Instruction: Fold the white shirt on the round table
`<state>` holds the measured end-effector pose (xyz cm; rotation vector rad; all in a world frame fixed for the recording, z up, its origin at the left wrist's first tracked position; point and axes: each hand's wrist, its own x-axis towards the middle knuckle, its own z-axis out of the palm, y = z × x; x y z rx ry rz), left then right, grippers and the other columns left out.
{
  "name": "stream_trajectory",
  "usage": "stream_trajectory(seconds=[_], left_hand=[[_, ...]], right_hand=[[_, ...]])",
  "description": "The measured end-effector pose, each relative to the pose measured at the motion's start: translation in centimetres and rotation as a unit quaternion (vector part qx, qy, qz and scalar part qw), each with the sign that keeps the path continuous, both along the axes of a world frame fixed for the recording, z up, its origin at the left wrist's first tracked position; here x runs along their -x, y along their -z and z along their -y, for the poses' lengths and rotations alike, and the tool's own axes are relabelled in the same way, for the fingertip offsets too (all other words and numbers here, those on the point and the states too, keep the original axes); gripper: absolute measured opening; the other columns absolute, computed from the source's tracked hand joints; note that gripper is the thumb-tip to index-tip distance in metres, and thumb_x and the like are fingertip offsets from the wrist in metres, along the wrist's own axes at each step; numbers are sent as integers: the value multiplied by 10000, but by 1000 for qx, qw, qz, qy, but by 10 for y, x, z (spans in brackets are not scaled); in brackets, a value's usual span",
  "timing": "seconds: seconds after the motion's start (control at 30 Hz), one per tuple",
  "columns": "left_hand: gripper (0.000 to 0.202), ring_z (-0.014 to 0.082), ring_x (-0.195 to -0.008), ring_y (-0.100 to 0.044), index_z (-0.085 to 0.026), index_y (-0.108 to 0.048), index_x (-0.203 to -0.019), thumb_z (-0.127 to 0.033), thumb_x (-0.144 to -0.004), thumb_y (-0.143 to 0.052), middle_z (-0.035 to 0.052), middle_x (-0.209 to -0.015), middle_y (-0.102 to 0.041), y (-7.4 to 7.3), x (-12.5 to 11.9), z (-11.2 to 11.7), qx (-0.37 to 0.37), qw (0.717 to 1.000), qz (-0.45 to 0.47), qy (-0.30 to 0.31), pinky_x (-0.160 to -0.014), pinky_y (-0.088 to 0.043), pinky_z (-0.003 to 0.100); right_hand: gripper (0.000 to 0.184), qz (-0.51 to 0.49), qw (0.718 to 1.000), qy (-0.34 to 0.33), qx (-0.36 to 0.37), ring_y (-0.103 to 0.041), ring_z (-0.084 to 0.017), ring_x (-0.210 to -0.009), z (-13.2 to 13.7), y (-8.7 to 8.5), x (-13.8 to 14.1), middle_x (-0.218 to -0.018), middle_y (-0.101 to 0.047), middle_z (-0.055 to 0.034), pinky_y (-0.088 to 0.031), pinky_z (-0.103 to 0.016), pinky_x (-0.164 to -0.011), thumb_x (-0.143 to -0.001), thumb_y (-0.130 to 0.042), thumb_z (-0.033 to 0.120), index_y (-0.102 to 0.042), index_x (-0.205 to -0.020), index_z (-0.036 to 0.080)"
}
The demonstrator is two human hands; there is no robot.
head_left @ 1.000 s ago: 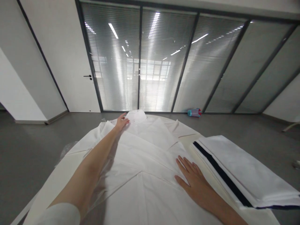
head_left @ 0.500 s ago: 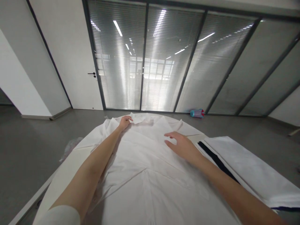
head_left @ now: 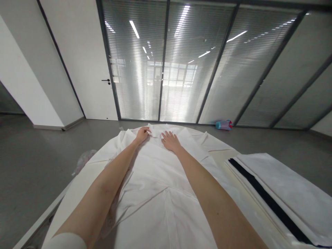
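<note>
Landmark: white shirt point(head_left: 155, 180), spread flat over the tabletop point(head_left: 77, 180) in front of me, collar end away from me, creases running across its middle.
Left hand: my left hand point(head_left: 142, 134) is out at the far end of the shirt, at the collar point(head_left: 155, 130); my fingers point(head_left: 146, 130) are curled onto the collar's left edge, looks like a pinch on the fabric, though I can't tell how tight.
Right hand: my right hand point(head_left: 170, 141) lies palm down on the shirt just right of the left hand, fingers spread a little and laid flat just below the collar; nothing gripped.
Arms: both forearms bare, stretched the length of the shirt, close together at the far end.
Folded cloth: white folded fabric with a dark stripe point(head_left: 272, 204), lying to the right of the shirt, just beside its right edge.
Bottle: blue-and-pink bottle point(head_left: 224, 125) on its side on the grey floor point(head_left: 38, 155), beyond the shirt's far right corner.
Plastic bag: crumpled clear plastic point(head_left: 84, 159) on the floor, left of the shirt.
</note>
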<state>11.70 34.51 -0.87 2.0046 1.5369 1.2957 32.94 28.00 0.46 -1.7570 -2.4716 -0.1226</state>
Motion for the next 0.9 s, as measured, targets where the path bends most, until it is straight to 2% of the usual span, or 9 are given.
stream_trajectory(seconds=[0.1,0.2,0.3,0.4,0.47,0.53,0.67,0.8,0.9], left_hand=[[262,283,-1174,-603,-167,-749,-792,-188,-840,-491,121,-1191,-690,-3,-8,7,-11,998,-37,-57,-1040,-455,440],[239,332,-1323,-479,-184,-743,-954,-285,-887,-538,126,-1385,-576,-4,-19,20,-49,989,-112,-86,-1120,-353,508],[396,283,-1405,-400,-215,-619,-1299,-269,-932,-480,92,-1506,-482,-2,-29,30,-66,958,-279,-29,-1176,-271,486],[510,258,-1460,-329,-213,-434,-1484,-317,-986,-386,82,-1577,-384,5,-33,32,-9,926,-376,24,-1199,-214,511],[533,270,-1470,-314,-199,-398,-1508,-348,-998,-361,91,-1589,-359,9,-33,32,16,920,-390,32,-1194,-218,533],[545,285,-1475,-301,-181,-385,-1516,-348,-998,-352,105,-1598,-335,10,-34,32,21,919,-393,30,-1193,-212,546],[524,279,-1497,-242,-177,-423,-1495,-296,-990,-345,83,-1611,-314,7,-39,38,-9,917,-397,31,-1222,-143,509],[529,273,-1484,-277,-153,-405,-1502,-298,-1015,-259,92,-1595,-352,7,-45,43,19,925,-378,12,-1214,-201,488],[546,297,-1491,-257,-168,-364,-1527,-317,-1014,-254,108,-1609,-314,7,-46,42,48,926,-373,-3,-1195,-211,560]], right_hand=[[701,-34,998,29,47,-130,-306,-1519,-8,10,1,-1660,-148,-88,-157,-523,-1198,-1013,-202,582,-234,-1588,182],[779,-53,996,29,67,-73,-317,-1526,-13,13,2,-1666,-100,-77,-116,-538,-1204,-986,-165,659,-215,-1594,174],[809,-60,996,32,61,-70,-334,-1523,-13,14,5,-1666,-104,-75,-118,-548,-1200,-978,-140,675,-217,-1593,155],[786,-57,998,18,4,-86,-318,-1523,-9,15,7,-1661,-143,-77,-106,-530,-1205,-986,-135,657,-259,-1583,161],[763,-52,998,5,-21,-100,-311,-1522,-8,16,6,-1654,-180,-75,-91,-531,-1206,-990,-128,648,-330,-1559,183],[766,-53,999,10,1,-111,-315,-1520,-8,16,6,-1650,-197,-70,-89,-558,-1199,-983,-114,663,-361,-1547,207],[779,-67,996,30,51,-108,-315,-1522,-9,16,5,-1653,-173,-57,-102,-587,-1192,-974,-143,683,-298,-1572,209],[735,-79,996,39,-28,-182,-292,-1506,-5,16,5,-1624,-269,-109,-140,-522,-1197,-1011,-138,593,-350,-1543,133],[735,-85,995,47,-30,-225,-284,-1493,-1,16,6,-1605,-308,-132,-161,-507,-1191,-1017,-132,581,-383,-1521,109]])
